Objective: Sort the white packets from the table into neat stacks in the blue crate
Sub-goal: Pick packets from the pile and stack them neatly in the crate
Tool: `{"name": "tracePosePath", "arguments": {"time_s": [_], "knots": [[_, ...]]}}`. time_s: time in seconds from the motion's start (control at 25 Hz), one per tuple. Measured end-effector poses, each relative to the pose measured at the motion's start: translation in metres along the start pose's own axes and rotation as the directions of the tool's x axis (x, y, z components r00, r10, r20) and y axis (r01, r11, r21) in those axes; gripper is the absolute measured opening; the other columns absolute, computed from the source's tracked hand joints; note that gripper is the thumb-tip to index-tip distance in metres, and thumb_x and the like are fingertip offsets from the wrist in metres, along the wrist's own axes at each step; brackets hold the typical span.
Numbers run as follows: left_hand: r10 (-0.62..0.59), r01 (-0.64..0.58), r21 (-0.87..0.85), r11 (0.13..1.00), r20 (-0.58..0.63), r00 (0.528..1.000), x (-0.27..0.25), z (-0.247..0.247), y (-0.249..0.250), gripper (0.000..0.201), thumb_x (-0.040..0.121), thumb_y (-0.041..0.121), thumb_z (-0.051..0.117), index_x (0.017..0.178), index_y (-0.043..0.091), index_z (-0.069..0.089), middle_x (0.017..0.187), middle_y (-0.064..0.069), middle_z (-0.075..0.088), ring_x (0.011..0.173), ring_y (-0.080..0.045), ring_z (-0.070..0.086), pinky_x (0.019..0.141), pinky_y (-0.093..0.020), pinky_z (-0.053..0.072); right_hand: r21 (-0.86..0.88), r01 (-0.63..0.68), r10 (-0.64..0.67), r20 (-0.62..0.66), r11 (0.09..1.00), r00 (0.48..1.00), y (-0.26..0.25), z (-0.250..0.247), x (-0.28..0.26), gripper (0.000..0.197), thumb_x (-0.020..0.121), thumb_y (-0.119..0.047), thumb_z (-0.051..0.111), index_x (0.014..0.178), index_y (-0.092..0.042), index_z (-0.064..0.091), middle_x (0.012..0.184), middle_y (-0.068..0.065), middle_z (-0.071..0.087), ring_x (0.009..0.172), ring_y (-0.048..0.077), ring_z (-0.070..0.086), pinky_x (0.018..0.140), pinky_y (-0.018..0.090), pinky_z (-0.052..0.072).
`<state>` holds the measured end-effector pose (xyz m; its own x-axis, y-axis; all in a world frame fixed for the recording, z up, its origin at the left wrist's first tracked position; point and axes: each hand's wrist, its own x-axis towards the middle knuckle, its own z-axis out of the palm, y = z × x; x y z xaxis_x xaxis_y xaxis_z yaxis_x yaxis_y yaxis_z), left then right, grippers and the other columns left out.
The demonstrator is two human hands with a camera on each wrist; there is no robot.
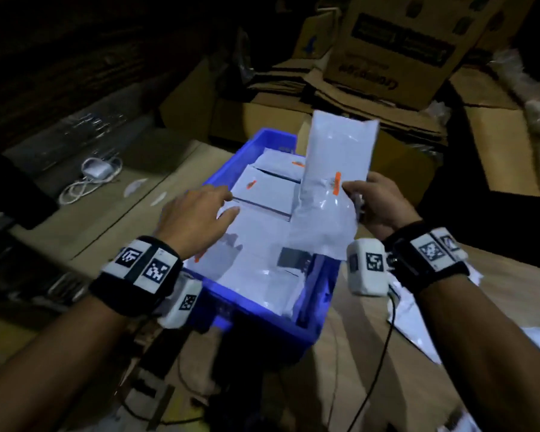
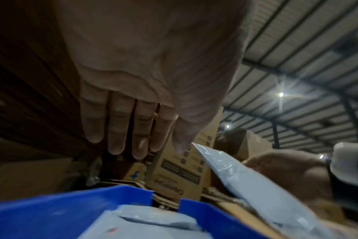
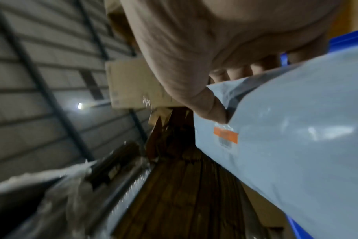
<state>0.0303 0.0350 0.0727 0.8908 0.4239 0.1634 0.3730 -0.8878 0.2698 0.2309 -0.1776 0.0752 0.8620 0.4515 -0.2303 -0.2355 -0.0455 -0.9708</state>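
A blue crate (image 1: 222, 169) stands on the table in front of me, holding several white packets (image 1: 268, 194) laid flat, some with orange marks. My right hand (image 1: 374, 201) grips one long white packet (image 1: 334, 169) by its edge and holds it nearly upright over the crate's right side. In the right wrist view the thumb (image 3: 213, 106) presses the packet (image 3: 296, 145) just above an orange label (image 3: 225, 135). My left hand (image 1: 200, 213) hovers flat over the crate's left part with straight fingers (image 2: 121, 129), holding nothing.
Cardboard boxes (image 1: 396, 48) and flattened cartons are stacked behind the crate. A white charger with a coiled cable (image 1: 91, 179) lies on the table at the left. More white packets (image 1: 530, 335) lie at the right. Black cables (image 1: 384, 347) hang near the front edge.
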Motion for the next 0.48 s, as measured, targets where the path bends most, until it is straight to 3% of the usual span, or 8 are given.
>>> {"name": "tracePosePath", "arguments": {"time_s": [0.08, 0.16, 0.24, 0.36, 0.48], "knots": [[-0.016, 0.011, 0.167, 0.986, 0.029, 0.999, -0.008, 0.0, -0.035, 0.048, 0.092, 0.053, 0.04, 0.114, 0.017, 0.062, 0.108, -0.011, 0.063, 0.1, -0.035, 0.059, 0.08, -0.042, 0.046, -0.202, 0.084, -0.066, 0.096, 0.976, 0.993, -0.012, 0.029, 0.016, 0.02, 0.087, 0.006, 0.061, 0.104, -0.003, 0.066, 0.079, 0.01, 0.069, 0.051, 0.008, 0.063, 0.049, 0.02, 0.049], [-0.06, 0.037, 0.258, 0.965, 0.082, 0.995, -0.016, 0.007, -0.068, 0.06, 0.088, 0.06, 0.031, 0.12, 0.018, 0.058, 0.111, -0.01, 0.061, 0.101, -0.035, 0.058, 0.081, -0.044, 0.047, -0.479, 0.147, -0.068, 0.178, 0.866, 0.982, -0.015, 0.054, 0.033, 0.019, 0.085, 0.003, 0.067, 0.102, -0.007, 0.067, 0.08, 0.007, 0.067, 0.056, 0.009, 0.063, 0.058, 0.024, 0.05], [-0.127, 0.085, 0.271, 0.959, 0.141, 0.982, -0.023, 0.019, -0.09, 0.061, 0.09, 0.062, 0.035, 0.135, 0.022, 0.046, 0.126, -0.008, 0.054, 0.109, -0.034, 0.055, 0.087, -0.044, 0.046, -0.712, 0.186, -0.005, 0.248, 0.677, 0.969, -0.009, 0.077, 0.054, 0.025, 0.085, -0.003, 0.071, 0.106, -0.014, 0.063, 0.077, 0.002, 0.062, 0.065, 0.012, 0.059, 0.063, 0.025, 0.048], [-0.175, 0.137, 0.175, 0.975, 0.219, 0.96, -0.028, 0.038, -0.105, 0.066, 0.094, 0.059, 0.038, 0.15, 0.027, 0.022, 0.147, -0.002, 0.037, 0.121, -0.033, 0.048, 0.094, -0.043, 0.044, -0.887, 0.221, 0.175, 0.313, 0.405, 0.933, 0.006, 0.106, 0.078, 0.031, 0.087, -0.008, 0.069, 0.112, -0.015, 0.053, 0.09, 0.006, 0.057, 0.092, 0.021, 0.054, 0.085, 0.027, 0.049], [-0.148, 0.143, 0.038, 0.989, 0.232, 0.961, -0.025, 0.047, -0.109, 0.065, 0.097, 0.054, 0.038, 0.152, 0.024, 0.019, 0.149, -0.001, 0.031, 0.124, -0.032, 0.046, 0.098, -0.043, 0.043, -0.946, 0.286, 0.312, 0.321, 0.153, 0.894, 0.021, 0.123, 0.089, 0.035, 0.091, -0.01, 0.061, 0.125, -0.015, 0.052, 0.102, 0.005, 0.054, 0.093, 0.02, 0.05, 0.078, 0.024, 0.038]]}}
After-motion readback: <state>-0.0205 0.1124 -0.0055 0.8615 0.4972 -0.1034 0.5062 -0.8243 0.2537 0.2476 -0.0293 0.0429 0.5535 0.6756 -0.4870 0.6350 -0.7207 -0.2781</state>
